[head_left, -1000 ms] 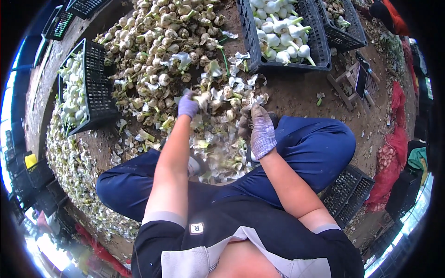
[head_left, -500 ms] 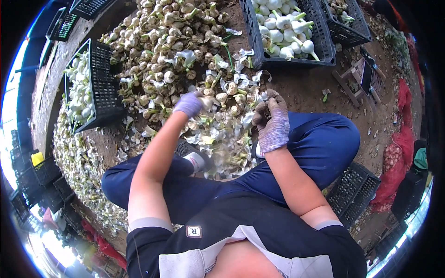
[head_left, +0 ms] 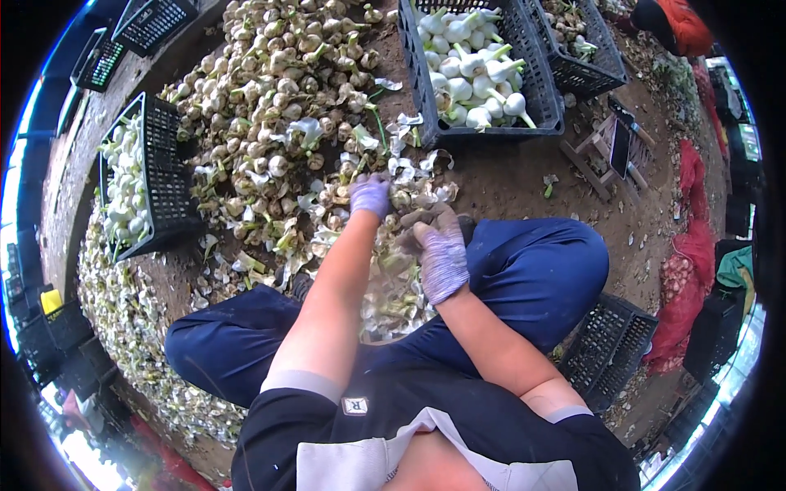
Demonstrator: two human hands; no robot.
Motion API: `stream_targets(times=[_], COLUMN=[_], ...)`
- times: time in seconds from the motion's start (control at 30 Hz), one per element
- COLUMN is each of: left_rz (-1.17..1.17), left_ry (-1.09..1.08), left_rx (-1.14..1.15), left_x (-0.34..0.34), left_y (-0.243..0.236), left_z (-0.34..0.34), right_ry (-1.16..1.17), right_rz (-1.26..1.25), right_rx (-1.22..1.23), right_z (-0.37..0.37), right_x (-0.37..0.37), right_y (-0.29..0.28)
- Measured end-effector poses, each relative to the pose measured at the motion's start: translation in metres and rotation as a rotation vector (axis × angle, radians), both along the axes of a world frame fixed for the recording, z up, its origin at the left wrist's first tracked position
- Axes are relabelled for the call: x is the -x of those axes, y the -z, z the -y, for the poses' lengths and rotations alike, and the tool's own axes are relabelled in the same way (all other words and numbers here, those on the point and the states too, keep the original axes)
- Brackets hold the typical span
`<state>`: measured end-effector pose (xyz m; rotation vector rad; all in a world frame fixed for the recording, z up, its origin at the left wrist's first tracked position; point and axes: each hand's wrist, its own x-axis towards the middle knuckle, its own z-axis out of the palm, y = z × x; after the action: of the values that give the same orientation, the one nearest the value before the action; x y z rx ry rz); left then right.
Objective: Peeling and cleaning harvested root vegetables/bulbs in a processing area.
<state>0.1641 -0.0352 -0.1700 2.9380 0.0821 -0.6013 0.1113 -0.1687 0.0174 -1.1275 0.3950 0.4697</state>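
Observation:
My left hand (head_left: 370, 195), in a pale purple glove, reaches down among garlic bulbs at the near edge of a large heap (head_left: 282, 98). Its fingers are bent; what they close on is hidden beneath them. Just right of it, my right hand (head_left: 442, 250) wears a similar glove with dark, soiled fingers. Those fingers are curled in together over the peelings, and I cannot make out what is in them. Loose garlic skins (head_left: 397, 295) lie between my legs, below both hands.
A black crate (head_left: 491, 135) of cleaned white bulbs stands ahead; another (head_left: 168, 176) leans at the left. A small wooden stool (head_left: 602, 155) carries a dark phone-like slab (head_left: 621, 150). Red net sacks (head_left: 684, 274) and an empty-looking crate (head_left: 610, 344) are at the right.
My left hand has moved right and comes down at the heap's edge. My right hand has shifted left and nearer to me, so the two hands are closer together. The view has shifted slightly.

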Motion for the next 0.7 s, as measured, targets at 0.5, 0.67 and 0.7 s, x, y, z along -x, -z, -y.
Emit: stream_targets(times=[0.5,0.67,0.7], left_rz=[0.11,0.274,0.284], left_ry=[-0.622,-0.94,-0.968], left_rx=[1.442,1.688,1.743], left_x=[0.073,0.103,0.109], left_y=[-0.176,-0.203,-0.206], left_z=[-0.08,-0.059,-0.058], right_ry=[-0.374,-0.351,-0.372], right_rz=[0.265,0.419,0.598], right_rx=[0.081,0.073,0.241], right_z=[-0.032,-0.037,-0.039], right_x=[0.011,0.014,0.016], right_y=[0.015,0.009,0.006])
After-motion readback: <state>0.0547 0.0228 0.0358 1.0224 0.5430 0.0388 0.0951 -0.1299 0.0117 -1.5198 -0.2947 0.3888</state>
